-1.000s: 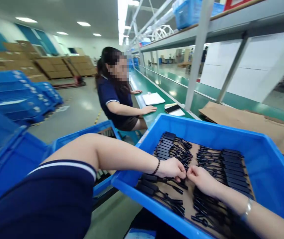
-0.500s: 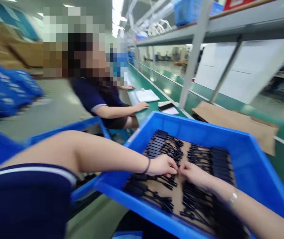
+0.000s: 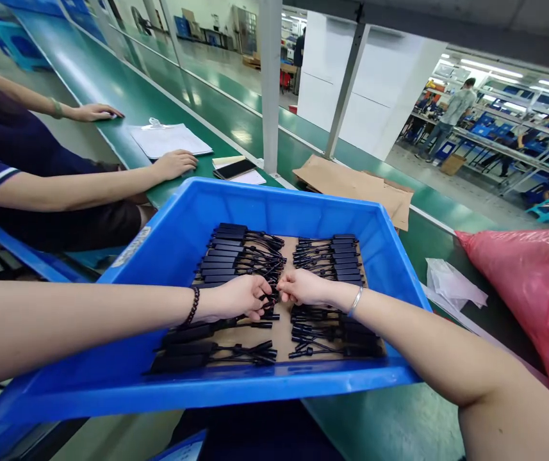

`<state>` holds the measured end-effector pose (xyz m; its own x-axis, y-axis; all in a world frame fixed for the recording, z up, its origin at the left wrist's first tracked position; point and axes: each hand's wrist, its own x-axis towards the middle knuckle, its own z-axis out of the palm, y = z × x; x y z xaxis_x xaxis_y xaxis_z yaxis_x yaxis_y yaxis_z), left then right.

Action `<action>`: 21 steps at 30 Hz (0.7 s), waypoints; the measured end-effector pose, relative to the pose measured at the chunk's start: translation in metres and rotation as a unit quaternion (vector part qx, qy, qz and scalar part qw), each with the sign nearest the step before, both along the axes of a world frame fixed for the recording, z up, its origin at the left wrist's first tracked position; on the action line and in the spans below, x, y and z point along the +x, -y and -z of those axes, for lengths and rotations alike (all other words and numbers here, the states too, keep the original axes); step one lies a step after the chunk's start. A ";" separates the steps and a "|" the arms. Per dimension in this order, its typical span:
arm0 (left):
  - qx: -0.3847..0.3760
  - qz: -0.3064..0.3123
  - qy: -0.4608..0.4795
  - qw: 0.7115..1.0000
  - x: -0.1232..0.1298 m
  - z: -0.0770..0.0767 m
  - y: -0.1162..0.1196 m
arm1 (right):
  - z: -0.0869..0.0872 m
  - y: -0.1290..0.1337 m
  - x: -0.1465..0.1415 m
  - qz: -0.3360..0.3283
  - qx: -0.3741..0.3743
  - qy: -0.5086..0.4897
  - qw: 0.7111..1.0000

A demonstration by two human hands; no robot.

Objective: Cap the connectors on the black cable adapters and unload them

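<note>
A blue plastic bin (image 3: 278, 203) holds two rows of black cable assemblies lying on brown cardboard (image 3: 284, 342). Each assembly has a flat black block and thin leads with small connector ends. Over the left row's cable ends is my left hand (image 3: 239, 298), its thumb and fingers closed on a black cable (image 3: 268, 298). My right hand (image 3: 305, 287) is pinched beside it, fingertips almost touching the left hand's, above the cardboard strip between the rows. What sits in the right pinch is too small to make out. My palms and forearms cover some assemblies.
A co-worker's hand (image 3: 175, 164) rests at the left on the green bench (image 3: 125, 125), by a clipboard with paper (image 3: 173, 141) and a phone (image 3: 236, 169). Flat brown cardboard (image 3: 346, 179) lies behind the bin. A pink plastic bag (image 3: 533, 288) stands at right.
My view has swung right and down, so the bin appears farther left and the pink bag has come into sight. Both hands stay close together over the bin's middle, fingers closed.
</note>
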<state>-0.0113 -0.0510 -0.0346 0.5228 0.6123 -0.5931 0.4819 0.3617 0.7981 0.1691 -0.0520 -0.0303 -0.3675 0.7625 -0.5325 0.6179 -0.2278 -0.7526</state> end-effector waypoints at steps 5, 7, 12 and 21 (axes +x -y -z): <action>0.085 0.091 -0.093 0.988 -0.003 -0.008 -0.005 | 0.002 0.002 0.001 -0.021 0.020 0.017 0.999; 0.116 0.112 -0.120 0.979 -0.002 -0.011 -0.005 | 0.002 0.003 0.001 -0.025 0.045 0.013 0.999; 0.125 0.109 -0.130 0.977 -0.001 -0.013 -0.005 | 0.002 0.004 -0.002 0.018 0.045 -0.018 0.999; 0.059 0.073 -0.071 0.993 -0.004 -0.001 -0.007 | 0.001 0.010 -0.011 0.028 0.041 -0.010 0.999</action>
